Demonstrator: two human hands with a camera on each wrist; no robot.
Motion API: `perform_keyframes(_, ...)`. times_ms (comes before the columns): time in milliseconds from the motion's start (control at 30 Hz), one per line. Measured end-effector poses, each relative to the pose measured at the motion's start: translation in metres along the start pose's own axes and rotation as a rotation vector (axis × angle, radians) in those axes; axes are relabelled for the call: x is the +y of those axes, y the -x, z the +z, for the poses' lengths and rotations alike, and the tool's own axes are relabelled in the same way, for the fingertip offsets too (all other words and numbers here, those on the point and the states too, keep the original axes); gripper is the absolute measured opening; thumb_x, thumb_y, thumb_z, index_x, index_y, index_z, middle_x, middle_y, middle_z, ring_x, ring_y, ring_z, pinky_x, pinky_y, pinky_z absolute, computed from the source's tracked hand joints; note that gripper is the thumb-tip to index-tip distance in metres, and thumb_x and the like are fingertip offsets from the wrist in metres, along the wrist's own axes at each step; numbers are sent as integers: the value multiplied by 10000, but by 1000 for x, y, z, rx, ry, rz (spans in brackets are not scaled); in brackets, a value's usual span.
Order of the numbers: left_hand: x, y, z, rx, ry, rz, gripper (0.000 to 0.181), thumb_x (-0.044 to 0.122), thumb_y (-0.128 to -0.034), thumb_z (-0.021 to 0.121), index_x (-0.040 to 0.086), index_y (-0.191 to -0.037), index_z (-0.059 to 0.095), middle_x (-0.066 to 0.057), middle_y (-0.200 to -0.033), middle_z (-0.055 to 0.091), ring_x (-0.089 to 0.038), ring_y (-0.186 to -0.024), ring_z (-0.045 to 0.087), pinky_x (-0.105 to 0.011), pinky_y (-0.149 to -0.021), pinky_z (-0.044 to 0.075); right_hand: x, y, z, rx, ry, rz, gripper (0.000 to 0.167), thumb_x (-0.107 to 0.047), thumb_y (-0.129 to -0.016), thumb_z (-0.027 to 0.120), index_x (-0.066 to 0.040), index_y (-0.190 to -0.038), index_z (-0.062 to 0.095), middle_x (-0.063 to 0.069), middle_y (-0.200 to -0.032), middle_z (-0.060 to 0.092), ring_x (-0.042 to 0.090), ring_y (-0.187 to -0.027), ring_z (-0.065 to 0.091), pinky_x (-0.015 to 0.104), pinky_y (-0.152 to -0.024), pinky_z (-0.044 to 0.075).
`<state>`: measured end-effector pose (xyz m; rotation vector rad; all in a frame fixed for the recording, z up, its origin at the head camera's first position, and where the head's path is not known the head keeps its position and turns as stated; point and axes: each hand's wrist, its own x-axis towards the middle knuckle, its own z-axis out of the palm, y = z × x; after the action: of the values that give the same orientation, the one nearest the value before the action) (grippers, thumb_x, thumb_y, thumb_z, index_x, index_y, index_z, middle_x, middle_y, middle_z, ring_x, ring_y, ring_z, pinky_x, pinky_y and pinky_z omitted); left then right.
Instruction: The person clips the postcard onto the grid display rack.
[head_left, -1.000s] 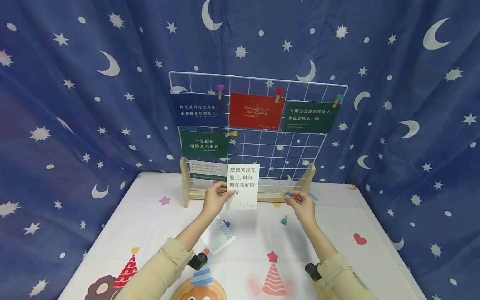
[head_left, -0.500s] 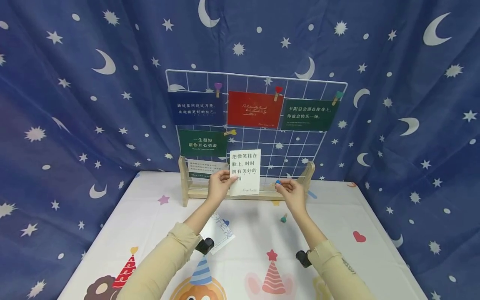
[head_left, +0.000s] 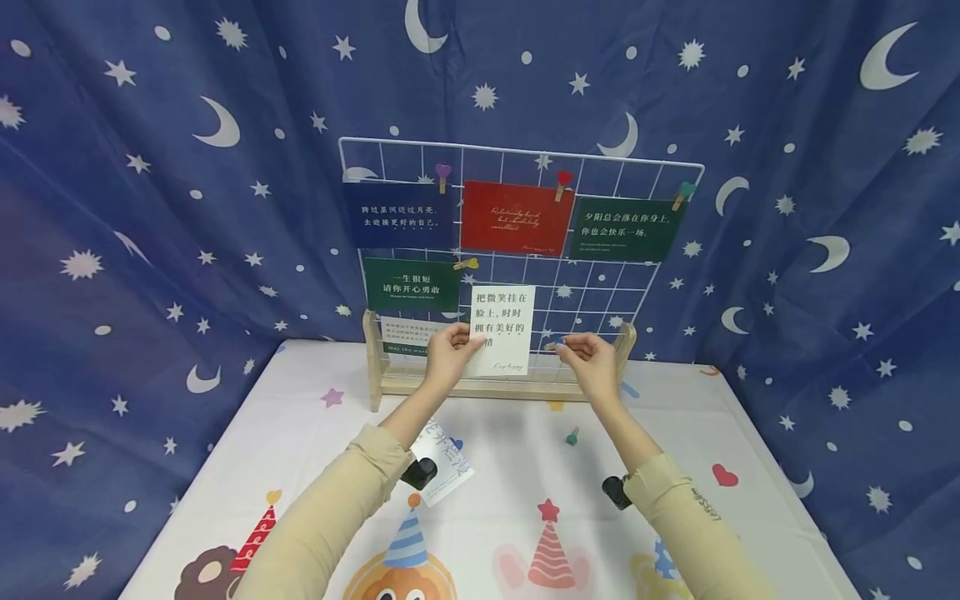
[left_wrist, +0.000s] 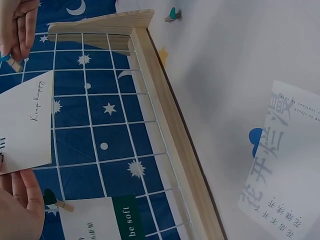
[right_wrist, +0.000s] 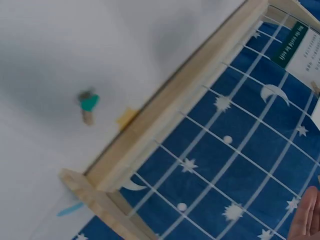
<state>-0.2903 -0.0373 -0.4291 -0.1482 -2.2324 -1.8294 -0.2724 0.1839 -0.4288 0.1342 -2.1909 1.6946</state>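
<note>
My left hand [head_left: 448, 357] pinches a white card [head_left: 504, 329] with dark printed characters by its left edge, thumb in front. The card stands upright before the lower middle of a white wire grid rack [head_left: 525, 151] with wooden feet; touching or apart, I cannot tell. To its right, my right hand [head_left: 597, 367] pinches a wooden clothespin [head_left: 552, 346] with a blue top, near the card's right edge. In the left wrist view the clothespin [left_wrist: 15, 64] sits just beyond the card [left_wrist: 30, 125]. Only the fingers [right_wrist: 305, 215] of my right hand show in the right wrist view.
Clipped on the grid are a navy card [head_left: 401, 215], a red card [head_left: 517, 218], a dark green card [head_left: 626, 228], another green card [head_left: 412, 285] and a white-and-green card [head_left: 405, 333]. A green-topped clothespin [head_left: 572, 437] and a white card [head_left: 447, 477] lie on the table.
My left hand has raised the white card and brought it closer to the grid, slightly rightward. My right hand has moved up and left with the blue-topped clothespin, nearer the card.
</note>
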Motion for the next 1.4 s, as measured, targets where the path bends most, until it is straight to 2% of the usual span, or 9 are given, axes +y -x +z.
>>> perform_keyframes(200, 9, -5, 4, 4, -21, 13, 221, 50, -824, 696, -66, -1004, 638, -225, -932, 693, -267, -812, 666, -229, -720, 562, -19, -16, -4, -13, 25, -26, 205, 9, -872, 624, 137, -1028, 591, 336, -1039, 626, -101, -681, 586, 67, -678, 506)
perform_keyframes(433, 9, -15, 4, 24, -51, -11, 247, 68, -830, 697, -63, -1031, 640, -222, -959, 694, -292, -857, 666, -259, -745, 566, -38, -31, -2, -11, 55, -61, 220, -4, -895, 596, 128, -1072, 590, 305, -1041, 643, -97, -702, 579, 70, -700, 510)
perform_keyframes(733, 12, -24, 17, -10, -4, -25, 257, 91, -835, 696, -51, -1042, 641, -217, -991, 697, -303, -885, 671, -253, -740, 563, -48, -50, 0, 79, 41, -57, 216, -12, -903, 587, 125, -1070, 587, 295, -1046, 649, -101, -682, 572, 82, -704, 522)
perform_keyframes(933, 16, -27, 24, -11, -16, -31, 255, 96, -837, 696, -42, -1045, 642, -208, -1007, 698, -291, -896, 665, -231, -716, 548, -52, -56, -3, 139, 66, -39, 214, -66, -906, 604, 74, -1068, 616, 241, -1045, 667, -96, -695, 563, 81, -714, 514)
perform_keyframes(1133, 19, -30, 26, 16, -31, -30, 245, 79, -832, 695, -56, -1031, 644, -218, -999, 697, -309, -902, 667, -274, -745, 563, -55, -61, -5, 193, 83, -27, 217, -101, -892, 634, 25, -1068, 644, 202, -1051, 674, -73, -696, 558, 80, -695, 494)
perform_keyframes(1400, 16, -32, 30, 24, -43, -37, 254, 82, -837, 690, -61, -1041, 643, -221, -1004, 693, -309, -916, 663, -296, -796, 562, -55, -66, -4, 258, -23, 8, 215, -53, -889, 625, 75, -1060, 629, 238, -1044, 666, -53, -689, 584, 130, -733, 537)
